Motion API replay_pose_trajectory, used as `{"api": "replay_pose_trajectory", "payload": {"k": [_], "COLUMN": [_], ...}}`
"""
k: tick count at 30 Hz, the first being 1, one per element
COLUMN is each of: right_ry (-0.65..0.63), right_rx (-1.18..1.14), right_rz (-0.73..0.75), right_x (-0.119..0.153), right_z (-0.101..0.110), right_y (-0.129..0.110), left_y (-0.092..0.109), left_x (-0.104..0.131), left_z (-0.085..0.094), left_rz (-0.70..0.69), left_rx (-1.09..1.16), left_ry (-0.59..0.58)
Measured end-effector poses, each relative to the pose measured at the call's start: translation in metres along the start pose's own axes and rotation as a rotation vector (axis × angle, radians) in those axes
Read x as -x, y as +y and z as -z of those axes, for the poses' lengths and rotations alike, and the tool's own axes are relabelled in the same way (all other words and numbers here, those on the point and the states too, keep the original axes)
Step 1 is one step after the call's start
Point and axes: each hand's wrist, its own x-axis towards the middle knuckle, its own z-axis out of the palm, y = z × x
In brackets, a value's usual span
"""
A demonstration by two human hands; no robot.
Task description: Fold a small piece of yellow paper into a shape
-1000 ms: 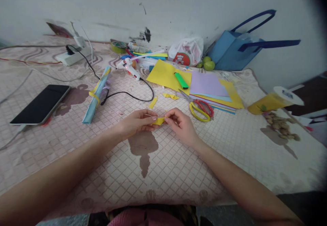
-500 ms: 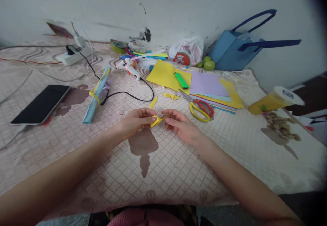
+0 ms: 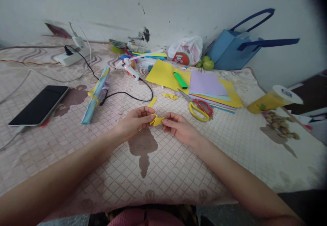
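A small folded piece of yellow paper (image 3: 157,120) is pinched between both my hands just above the quilted cloth. My left hand (image 3: 135,121) grips its left end with thumb and fingertips. My right hand (image 3: 178,127) holds the right end, fingers curled. Just beyond my hands lie a loose yellow paper strip (image 3: 152,102) and yellow scraps (image 3: 170,96). The scissors (image 3: 198,108) with yellow and red handles lie to the right of my right hand.
A glue gun (image 3: 127,67) with a black cord, a rolled blue paper tube (image 3: 95,94), a phone (image 3: 39,105), a power strip (image 3: 73,57), a coloured paper stack (image 3: 212,88) with a green marker (image 3: 180,80), a blue bag (image 3: 236,50), a tipped yellow cup (image 3: 272,100).
My hands have shifted slightly on the yellow paper. The piece went from stretched flat to bent into a folded shape, and my right fingers moved lower on it.
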Motion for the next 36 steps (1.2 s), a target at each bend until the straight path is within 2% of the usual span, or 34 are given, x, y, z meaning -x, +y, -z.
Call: {"api": "replay_pose_trajectory", "payload": {"k": [4,11,15,21,28,32,36], "right_ry": [0.044,0.020,0.004,0.048,0.044,0.073,0.089], "right_rx": [0.025,-0.096,0.007,0.193,0.335,0.400,0.437], "right_rz": [0.032,-0.035,-0.058,0.169,0.338,0.378,0.358], "right_x": [0.001,0.003,0.004,0.005,0.004,0.004,0.005], "right_z": [-0.002,-0.008,-0.006,-0.003,-0.003,-0.004,-0.004], "right_y": [-0.002,-0.010,-0.008,-0.002,0.001,0.000,-0.002], "left_y": [0.000,0.002,0.004,0.003,0.002,0.001,0.003], "left_x": [-0.001,0.001,0.003,0.004,0.002,0.001,0.001], "left_z": [0.002,0.001,-0.001,-0.001,0.000,0.001,0.000], "left_rz": [-0.058,-0.107,-0.153,-0.179,-0.170,-0.171,-0.130], "left_rx": [-0.133,-0.223,-0.259,-0.417,-0.425,-0.402,-0.356], "left_ry": [0.028,0.030,-0.008,-0.013,0.054,0.043,0.027]}}
